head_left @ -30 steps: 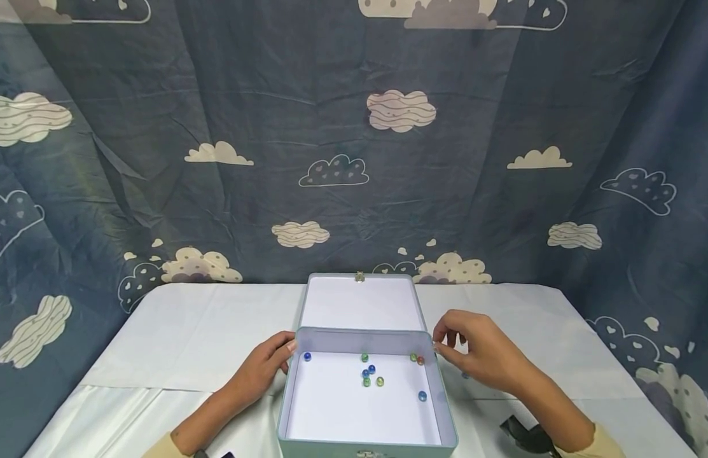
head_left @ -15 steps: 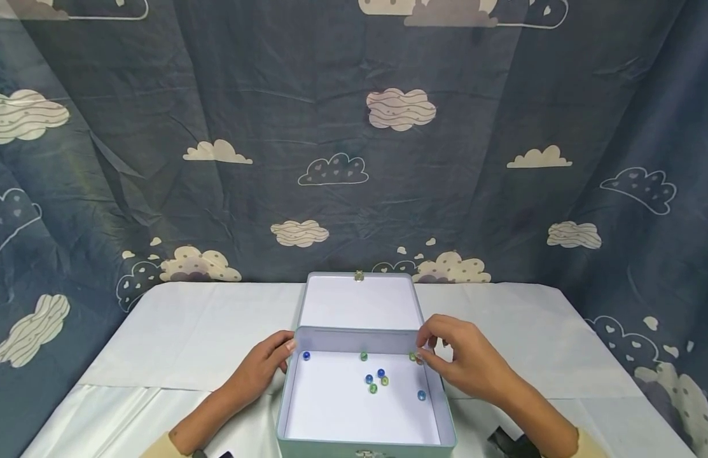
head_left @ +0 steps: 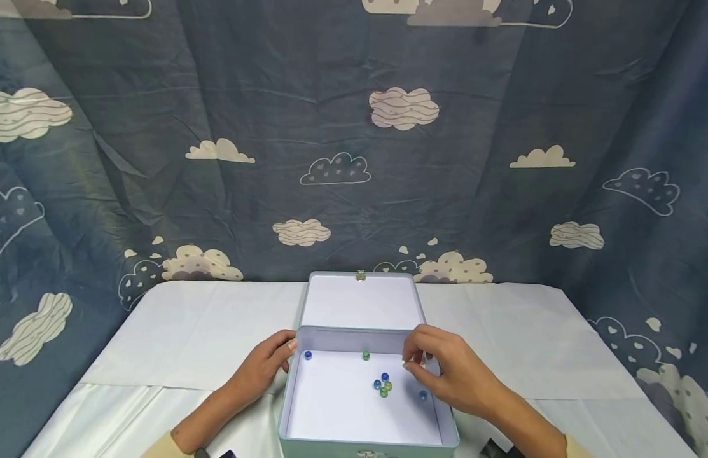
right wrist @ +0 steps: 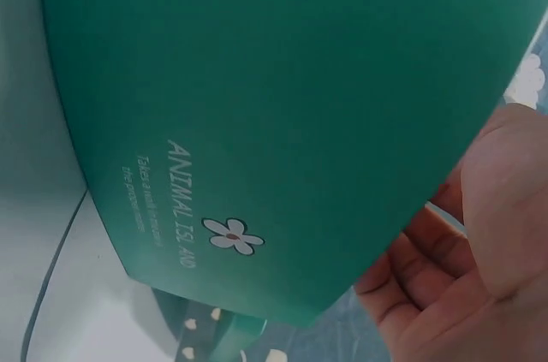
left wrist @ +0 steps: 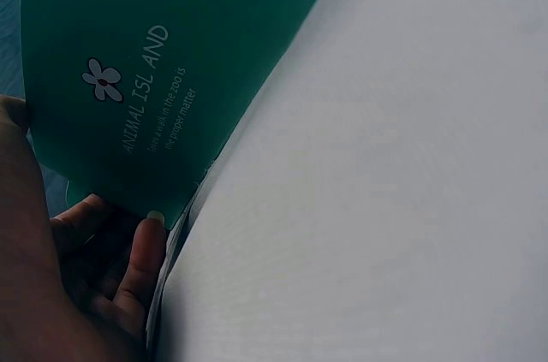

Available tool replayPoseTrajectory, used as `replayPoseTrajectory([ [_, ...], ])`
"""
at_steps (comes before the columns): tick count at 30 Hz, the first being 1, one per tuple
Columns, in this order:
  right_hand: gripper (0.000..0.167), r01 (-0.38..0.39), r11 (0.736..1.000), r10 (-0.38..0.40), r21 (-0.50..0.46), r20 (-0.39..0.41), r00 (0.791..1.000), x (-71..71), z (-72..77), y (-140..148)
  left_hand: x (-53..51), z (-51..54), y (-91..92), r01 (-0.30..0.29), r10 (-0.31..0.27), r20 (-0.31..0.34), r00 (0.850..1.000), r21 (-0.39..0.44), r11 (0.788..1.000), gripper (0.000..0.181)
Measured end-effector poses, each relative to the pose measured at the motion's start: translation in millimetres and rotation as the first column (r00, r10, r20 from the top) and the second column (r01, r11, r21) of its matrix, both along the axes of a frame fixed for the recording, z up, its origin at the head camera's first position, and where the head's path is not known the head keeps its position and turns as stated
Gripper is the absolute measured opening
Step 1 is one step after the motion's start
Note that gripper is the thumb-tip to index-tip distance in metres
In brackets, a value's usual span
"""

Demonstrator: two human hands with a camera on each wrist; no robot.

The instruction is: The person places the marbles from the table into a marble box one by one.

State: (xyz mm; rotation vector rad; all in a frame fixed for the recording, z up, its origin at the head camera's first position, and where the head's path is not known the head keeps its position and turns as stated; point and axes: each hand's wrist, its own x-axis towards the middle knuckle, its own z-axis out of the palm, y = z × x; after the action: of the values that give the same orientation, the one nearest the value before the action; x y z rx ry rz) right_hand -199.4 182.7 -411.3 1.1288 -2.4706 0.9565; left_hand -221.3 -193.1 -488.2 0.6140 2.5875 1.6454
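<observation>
An opened pale green tin box (head_left: 287, 407) with a white inside stands on the white cloth, its lid (head_left: 362, 302) leaning back. My left hand (head_left: 262, 362) grips its back left wall, thumb over the rim. My right hand (head_left: 453, 369) is over the right side of the box, thumb and forefinger tips close together; whether a marble is between them cannot be told. On the box floor lie a blue marble (head_left: 308, 355) at back left, a green marble (head_left: 366, 356) at the back, several clustered marbles (head_left: 385, 376) and a blue marble (head_left: 423, 395) beneath my right hand.
White cloth (head_left: 187, 337) covers the table on both sides. A dark cloud-print curtain (head_left: 245, 203) hangs behind and at the sides. The box's green outside with printed lettering (right wrist: 175, 199) fills much of the right wrist view. A metal clasp (head_left: 369, 453) sits at the front.
My right hand has moved left, from beside the rim to over the box, and now hides the back right marbles. The clustered marbles have rolled right and forward. My left hand stays put.
</observation>
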Motion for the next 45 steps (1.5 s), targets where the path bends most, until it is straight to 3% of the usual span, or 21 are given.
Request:
replayPoseTrajectory([
  [9,0.04,0.019,0.999,-0.021,0.035,0.068,0.997,2.6,-2.7,-4.0,1.6,0.1,0.1,-0.024,0.024,0.004,1.0,-0.011,1.0,0.04],
  [20,0.041,-0.014,0.999,0.013,0.03,0.042,0.999,2.7,-4.1,-5.0,1.7,3.1,0.2,-0.009,0.009,-0.01,1.0,0.004,1.0,0.038],
  [25,0.042,-0.007,1.0,0.007,0.0,-0.018,1.0,-0.1,-0.9,-0.6,1.0,3.9,0.1,-0.007,0.007,-0.014,1.0,0.005,1.0,0.039],
  [31,0.04,0.05,0.999,-0.051,-0.016,-0.062,0.997,-6.7,3.5,11.7,1.2,2.6,-0.5,-0.013,0.013,-0.004,1.0,0.0,1.0,0.039],
  [38,0.034,0.181,0.983,-0.177,0.036,-0.089,0.98,-21.6,7.3,35.2,1.8,3.6,-0.1,-0.012,0.012,0.006,1.0,0.011,1.0,0.039],
  [45,0.025,0.237,0.964,-0.233,0.12,-0.045,0.971,-41.4,-0.3,62.6,1.4,2.0,1.6,-0.023,0.023,0.009,1.0,0.003,1.0,0.039],
])
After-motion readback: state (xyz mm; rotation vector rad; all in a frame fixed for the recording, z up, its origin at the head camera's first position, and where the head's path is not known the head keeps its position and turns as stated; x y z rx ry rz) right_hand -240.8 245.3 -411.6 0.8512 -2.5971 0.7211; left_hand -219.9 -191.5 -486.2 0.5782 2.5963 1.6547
